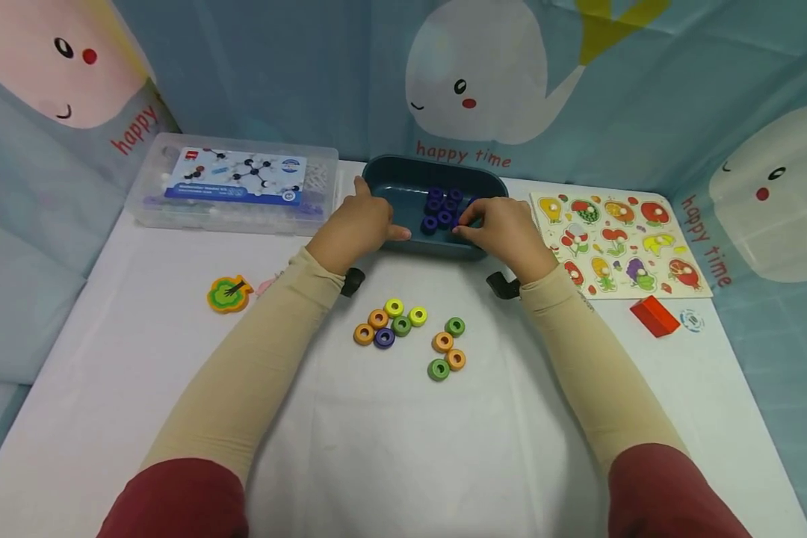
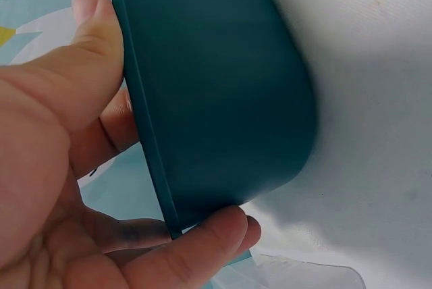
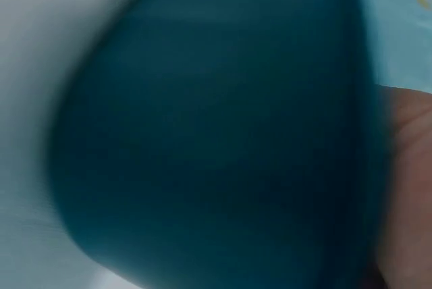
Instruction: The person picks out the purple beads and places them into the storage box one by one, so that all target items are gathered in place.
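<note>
A dark teal plastic bin (image 1: 403, 196) stands at the back of the table with several purple rings (image 1: 445, 217) inside, grouped toward its right half. My left hand (image 1: 358, 228) grips the bin's left end. In the left wrist view, the fingers lie along the bin's outer wall (image 2: 223, 86) and the thumb is at the rim. Over the bin's right side, my right hand (image 1: 507, 230) pinches a purple ring between thumb and fingertips, partly covering it. The bin's outside wall (image 3: 202, 134) fills most of the blurred right wrist view, where the fingertips are hidden.
Several orange, green, yellow and purple rings (image 1: 401, 326) lie in front of the bin. A clear case (image 1: 235, 183) is at its left, a fruit puzzle board (image 1: 619, 246) at its right. Nearby are a tree piece (image 1: 229, 294), a red block (image 1: 654, 316) and a round token (image 1: 692, 320).
</note>
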Demonstrator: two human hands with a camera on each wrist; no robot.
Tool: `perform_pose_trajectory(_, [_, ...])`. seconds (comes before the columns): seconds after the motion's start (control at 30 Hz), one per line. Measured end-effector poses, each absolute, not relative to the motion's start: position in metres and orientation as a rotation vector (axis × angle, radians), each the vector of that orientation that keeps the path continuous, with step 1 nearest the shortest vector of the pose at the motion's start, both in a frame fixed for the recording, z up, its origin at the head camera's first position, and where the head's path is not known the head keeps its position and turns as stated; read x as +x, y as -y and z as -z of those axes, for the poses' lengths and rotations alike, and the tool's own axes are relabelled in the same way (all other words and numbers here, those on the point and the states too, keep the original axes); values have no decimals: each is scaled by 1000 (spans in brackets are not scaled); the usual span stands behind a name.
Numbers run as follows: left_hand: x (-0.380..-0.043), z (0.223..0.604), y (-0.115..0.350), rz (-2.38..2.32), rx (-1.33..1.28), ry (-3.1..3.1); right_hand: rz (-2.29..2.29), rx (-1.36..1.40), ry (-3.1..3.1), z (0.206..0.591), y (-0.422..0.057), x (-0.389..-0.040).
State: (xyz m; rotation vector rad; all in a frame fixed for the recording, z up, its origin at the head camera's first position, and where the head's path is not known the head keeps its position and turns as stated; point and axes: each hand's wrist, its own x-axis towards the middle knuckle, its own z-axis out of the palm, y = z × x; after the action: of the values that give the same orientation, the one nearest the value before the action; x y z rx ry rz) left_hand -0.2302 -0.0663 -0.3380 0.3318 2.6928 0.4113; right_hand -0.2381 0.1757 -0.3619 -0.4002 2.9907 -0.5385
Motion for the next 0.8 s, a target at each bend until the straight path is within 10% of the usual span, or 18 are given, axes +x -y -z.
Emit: perform_pose_trajectory(0.8, [-232,337,65,-391,299,-2676,457,-509,-3076,358,-163,-228])
